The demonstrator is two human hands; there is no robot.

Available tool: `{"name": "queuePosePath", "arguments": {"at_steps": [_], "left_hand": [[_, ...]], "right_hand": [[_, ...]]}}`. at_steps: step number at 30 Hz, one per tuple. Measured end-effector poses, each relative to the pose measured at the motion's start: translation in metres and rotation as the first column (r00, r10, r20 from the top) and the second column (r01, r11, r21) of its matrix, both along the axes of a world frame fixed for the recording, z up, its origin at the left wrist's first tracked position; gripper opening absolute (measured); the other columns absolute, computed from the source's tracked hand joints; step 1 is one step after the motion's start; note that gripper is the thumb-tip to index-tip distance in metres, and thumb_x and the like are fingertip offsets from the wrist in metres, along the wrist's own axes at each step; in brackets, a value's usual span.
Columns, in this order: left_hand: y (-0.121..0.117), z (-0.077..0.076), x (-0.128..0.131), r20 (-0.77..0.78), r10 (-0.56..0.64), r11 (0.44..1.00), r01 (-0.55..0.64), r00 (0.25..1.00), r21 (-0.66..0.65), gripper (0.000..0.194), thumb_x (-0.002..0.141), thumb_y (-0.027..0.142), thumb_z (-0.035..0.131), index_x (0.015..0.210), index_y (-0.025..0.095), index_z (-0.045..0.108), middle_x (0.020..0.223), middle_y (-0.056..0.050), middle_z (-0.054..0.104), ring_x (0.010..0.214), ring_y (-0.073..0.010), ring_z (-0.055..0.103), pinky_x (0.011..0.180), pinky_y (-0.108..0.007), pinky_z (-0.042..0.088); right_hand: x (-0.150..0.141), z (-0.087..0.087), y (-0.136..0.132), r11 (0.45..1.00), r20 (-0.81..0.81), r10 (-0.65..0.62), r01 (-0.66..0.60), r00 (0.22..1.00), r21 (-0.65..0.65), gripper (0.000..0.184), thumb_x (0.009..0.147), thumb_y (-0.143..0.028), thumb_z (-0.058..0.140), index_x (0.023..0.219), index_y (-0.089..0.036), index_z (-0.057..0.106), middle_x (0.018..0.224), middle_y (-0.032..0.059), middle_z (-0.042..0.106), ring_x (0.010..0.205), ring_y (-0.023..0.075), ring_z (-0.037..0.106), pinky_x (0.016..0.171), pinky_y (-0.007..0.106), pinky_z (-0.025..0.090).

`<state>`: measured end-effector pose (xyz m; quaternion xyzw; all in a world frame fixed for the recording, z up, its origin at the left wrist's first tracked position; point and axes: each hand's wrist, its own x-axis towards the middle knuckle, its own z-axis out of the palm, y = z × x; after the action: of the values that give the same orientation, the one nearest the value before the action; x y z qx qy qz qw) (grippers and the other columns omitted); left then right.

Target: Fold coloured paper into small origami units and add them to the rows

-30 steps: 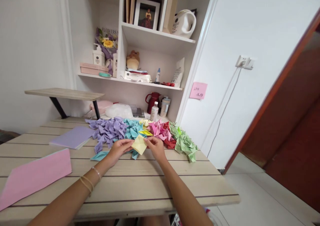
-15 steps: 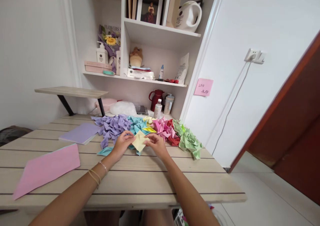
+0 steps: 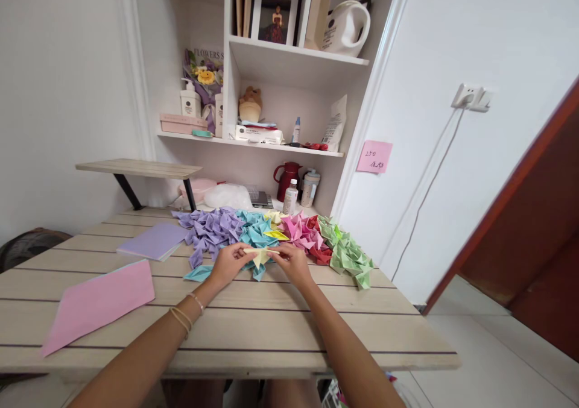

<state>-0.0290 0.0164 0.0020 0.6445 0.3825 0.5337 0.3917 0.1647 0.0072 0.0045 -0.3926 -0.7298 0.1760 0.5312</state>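
A pale yellow piece of folded paper (image 3: 260, 256) is held up between my hands, just above the table. My left hand (image 3: 229, 262) pinches its left corner and my right hand (image 3: 292, 261) pinches the right one. The paper shows a narrow top edge with a point hanging down in the middle. Right behind it lie blue folded papers (image 3: 254, 230), with pink folded papers (image 3: 301, 233) beyond my right hand. Purple folded papers (image 3: 210, 230) are piled behind my left hand, and a single blue folded piece (image 3: 199, 273) rests beside that wrist.
Green folded papers (image 3: 350, 257) lie at the right. Pink sheets (image 3: 102, 302) and purple sheets (image 3: 154, 241) are stacked at the left, near a small raised stand (image 3: 140, 168). A bottle (image 3: 290, 197) and a red jug (image 3: 287, 179) stand at the back.
The yellow paper has gone from a flat diamond facing me to a narrow shape with a downward point. Both hands still grip it, now at its sides. The view has shifted slightly.
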Motion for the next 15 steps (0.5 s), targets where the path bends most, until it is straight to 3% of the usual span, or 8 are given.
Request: {"name": "queuePosePath", "arguments": {"at_steps": [3, 8, 15], "left_hand": [[0.0003, 0.0007, 0.0002, 0.048, 0.007, 0.998, -0.004, 0.999, -0.057, 0.03, 0.061, 0.036, 0.071, 0.08, 0.014, 0.064, 0.051, 0.001, 0.061, 0.044, -0.0138, 0.057, 0.044, -0.023, 0.045], [0.0019, -0.0018, 0.0063, 0.251, -0.056, 0.992, 0.082, 0.966, -0.094, 0.037, 0.058, 0.036, 0.074, 0.083, 0.013, 0.059, 0.071, -0.004, 0.068, 0.067, -0.0189, 0.066, 0.067, -0.031, 0.052], [0.0045, -0.0086, 0.0072, 0.246, -0.024, 0.997, 0.041, 0.969, -0.066, 0.036, 0.059, 0.034, 0.073, 0.085, 0.015, 0.059, 0.084, -0.003, 0.066, 0.073, -0.0173, 0.064, 0.071, -0.031, 0.051]], "right_hand": [[-0.0009, 0.0, -0.0012, 1.0, -0.002, -0.001, 0.002, 1.0, 0.03, 0.019, 0.074, -0.033, 0.061, 0.085, -0.024, 0.073, 0.076, 0.0059, 0.069, 0.063, 0.0188, 0.059, 0.056, 0.029, 0.046], [-0.006, -0.0002, -0.0059, 0.998, -0.051, 0.059, -0.059, 0.997, -0.004, 0.028, 0.071, -0.035, 0.063, 0.095, -0.022, 0.07, 0.083, 0.007, 0.069, 0.073, 0.0213, 0.062, 0.062, 0.032, 0.052], [-0.0079, -0.0005, -0.0075, 0.999, -0.004, 0.004, -0.004, 1.0, 0.032, 0.021, 0.076, -0.032, 0.059, 0.091, -0.023, 0.071, 0.085, 0.007, 0.07, 0.076, 0.0229, 0.063, 0.065, 0.035, 0.052]]}}
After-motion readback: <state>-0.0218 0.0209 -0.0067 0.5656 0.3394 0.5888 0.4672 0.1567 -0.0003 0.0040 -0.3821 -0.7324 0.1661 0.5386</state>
